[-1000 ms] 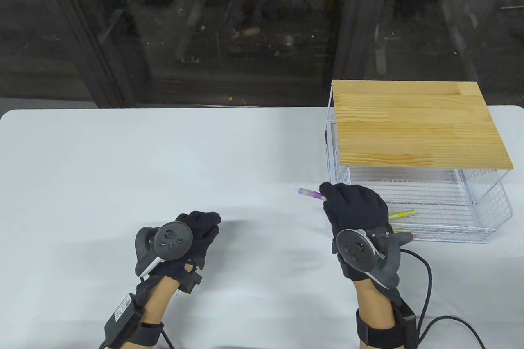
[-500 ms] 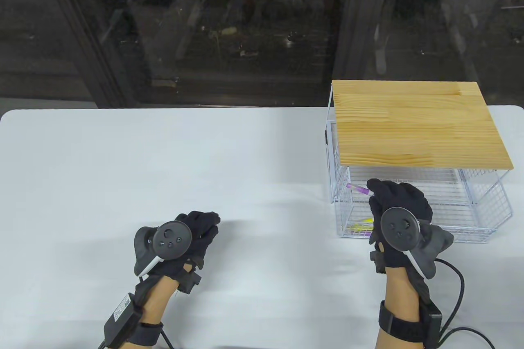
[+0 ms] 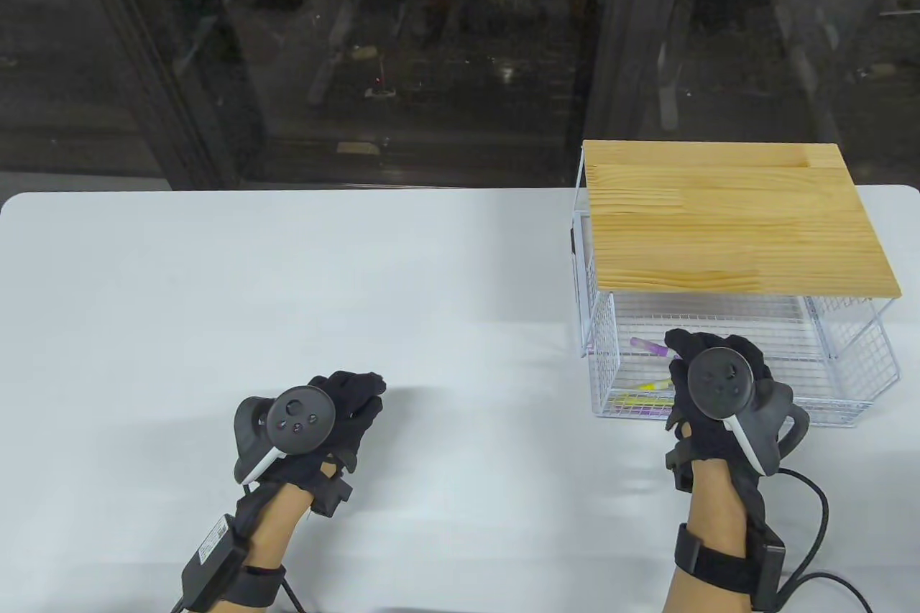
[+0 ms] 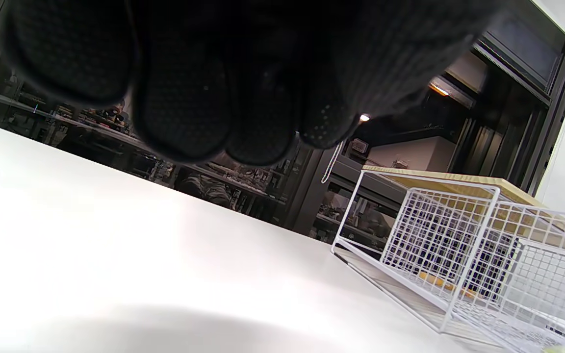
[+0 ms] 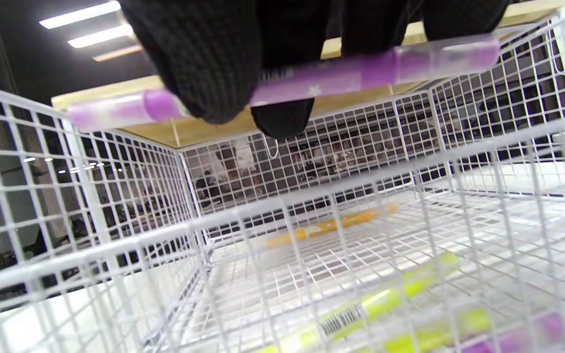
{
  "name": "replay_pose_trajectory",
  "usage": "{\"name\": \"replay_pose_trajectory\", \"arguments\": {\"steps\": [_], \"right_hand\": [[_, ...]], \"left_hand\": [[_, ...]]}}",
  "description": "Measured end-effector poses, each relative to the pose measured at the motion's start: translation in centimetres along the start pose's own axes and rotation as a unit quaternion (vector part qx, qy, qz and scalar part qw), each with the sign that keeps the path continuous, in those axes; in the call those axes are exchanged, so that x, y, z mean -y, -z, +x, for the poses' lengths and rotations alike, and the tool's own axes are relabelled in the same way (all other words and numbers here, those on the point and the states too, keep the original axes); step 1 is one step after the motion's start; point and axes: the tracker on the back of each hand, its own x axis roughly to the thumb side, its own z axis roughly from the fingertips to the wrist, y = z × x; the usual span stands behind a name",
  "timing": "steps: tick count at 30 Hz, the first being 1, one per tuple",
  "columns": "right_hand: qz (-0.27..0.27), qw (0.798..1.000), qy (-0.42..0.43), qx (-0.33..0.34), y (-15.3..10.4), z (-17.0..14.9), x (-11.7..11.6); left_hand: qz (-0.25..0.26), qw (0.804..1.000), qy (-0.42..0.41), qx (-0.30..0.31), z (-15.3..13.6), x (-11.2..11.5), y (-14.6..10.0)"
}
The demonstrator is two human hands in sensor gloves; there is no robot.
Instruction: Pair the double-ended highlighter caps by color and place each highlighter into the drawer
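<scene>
My right hand (image 3: 701,365) hangs over the open white wire drawer (image 3: 855,369) and pinches a purple highlighter (image 3: 649,347) with a cap on each end. In the right wrist view the purple highlighter (image 5: 341,73) lies crosswise under my fingertips (image 5: 209,63), above the drawer's front wall (image 5: 312,206). Inside lie a yellow highlighter (image 3: 655,385), another yellow one (image 5: 385,301) and an orange one (image 5: 331,225). My left hand (image 3: 348,401) rests on the table with loosely curled fingers (image 4: 189,98) and holds nothing.
The drawer sticks out from a white wire rack (image 3: 586,297) with a wooden top (image 3: 726,218) at the table's right. The white table (image 3: 287,282) spreads to the left. A black cable (image 3: 819,519) trails from my right wrist. Dark glass doors stand behind.
My right hand has carried the purple highlighter rightward from beside the rack to over the open drawer and lowered it. The left hand has stayed put.
</scene>
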Motion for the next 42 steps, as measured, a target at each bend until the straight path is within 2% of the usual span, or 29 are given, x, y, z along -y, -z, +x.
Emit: {"name": "replay_pose_trajectory", "arguments": {"steps": [9,19,24,28,31,33,36,42], "right_hand": [[0.009,1.0,0.001,-0.005,0.1,-0.2,-0.2],[-0.043,0.998,0.038,0.025,-0.8,1.5,1.5],[-0.026,0.998,0.001,0.059,-0.8,1.6,1.8],[-0.014,0.994,-0.055,0.092,-1.5,1.1,1.1],[-0.004,0.995,-0.037,0.089,-1.9,0.7,0.7],[0.013,0.997,-0.006,0.08,-2.1,0.6,0.7],[0.018,0.996,-0.018,0.083,-2.3,0.6,0.5],[0.044,0.995,-0.02,0.085,-2.1,0.4,-0.1]], "left_hand": [[-0.004,1.0,-0.001,-0.002,0.0,0.0,0.0],[-0.006,1.0,-0.001,0.0,0.0,0.0,0.0],[-0.002,1.0,-0.003,-0.004,-0.2,-0.3,0.1],[-0.004,1.0,0.005,-0.003,-0.2,-0.2,0.1],[-0.003,1.0,0.011,0.003,0.1,-0.1,0.0],[0.0,1.0,0.012,0.011,0.5,-0.2,-0.1],[0.013,1.0,0.014,0.024,1.6,-0.5,0.1],[0.016,0.995,0.063,0.07,6.0,-1.2,2.6]]}}
